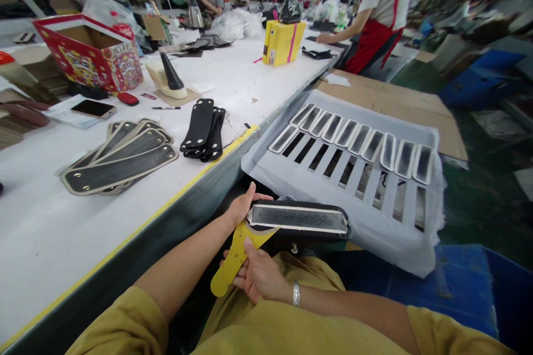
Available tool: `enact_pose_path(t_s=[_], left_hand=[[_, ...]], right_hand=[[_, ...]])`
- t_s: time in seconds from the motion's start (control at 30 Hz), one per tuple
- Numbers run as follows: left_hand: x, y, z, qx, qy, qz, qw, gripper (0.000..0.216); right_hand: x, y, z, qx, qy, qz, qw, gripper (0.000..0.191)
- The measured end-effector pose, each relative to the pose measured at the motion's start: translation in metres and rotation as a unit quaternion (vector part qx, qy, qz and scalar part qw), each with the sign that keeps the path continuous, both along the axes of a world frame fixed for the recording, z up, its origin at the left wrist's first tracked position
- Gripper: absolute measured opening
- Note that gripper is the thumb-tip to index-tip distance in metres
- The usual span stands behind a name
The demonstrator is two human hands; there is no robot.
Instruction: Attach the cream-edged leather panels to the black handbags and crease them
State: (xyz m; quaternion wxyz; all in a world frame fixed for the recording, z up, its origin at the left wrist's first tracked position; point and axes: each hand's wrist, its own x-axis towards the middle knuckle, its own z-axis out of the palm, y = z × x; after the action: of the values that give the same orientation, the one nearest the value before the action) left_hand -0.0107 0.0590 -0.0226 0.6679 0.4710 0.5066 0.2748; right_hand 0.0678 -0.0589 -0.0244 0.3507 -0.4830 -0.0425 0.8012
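Across my lap lies a dark case-like piece (348,227), with a long dark panel (297,218) edged in pale trim facing up. My left hand (245,205) grips its left end, with thumb and fingers around the corner. In my right hand (264,274) is a flat yellow template-like piece (229,269) with a curved notch, pinched between thumb and fingers. The notched end sits against the lower left corner of the panel. A small metal fitting (294,248) shows on the dark side below it.
Right of my lap, a slotted, grey-covered board (266,163) carries several pale-edged strips (347,133). On the white table (166,222) lie long panels (120,169), black straps (200,127), a phone (94,108) and a red box (95,55). A co-worker in a red apron (370,44) stands beyond.
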Motion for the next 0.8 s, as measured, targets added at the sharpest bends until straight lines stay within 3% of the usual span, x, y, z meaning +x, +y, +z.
enact_pose_path(t_s=[0.47, 0.8], left_hand=[[0.009, 0.006, 0.000, 0.053, 0.069, -0.024, 0.996, 0.068], [0.012, 0.001, -0.012, 0.069, 0.074, 0.019, 0.995, 0.065]], right_hand=[[0.003, 0.000, 0.002, -0.009, 0.048, -0.020, 0.999, 0.036], [0.008, -0.003, -0.001, -0.014, 0.034, -0.001, 0.999, 0.025]])
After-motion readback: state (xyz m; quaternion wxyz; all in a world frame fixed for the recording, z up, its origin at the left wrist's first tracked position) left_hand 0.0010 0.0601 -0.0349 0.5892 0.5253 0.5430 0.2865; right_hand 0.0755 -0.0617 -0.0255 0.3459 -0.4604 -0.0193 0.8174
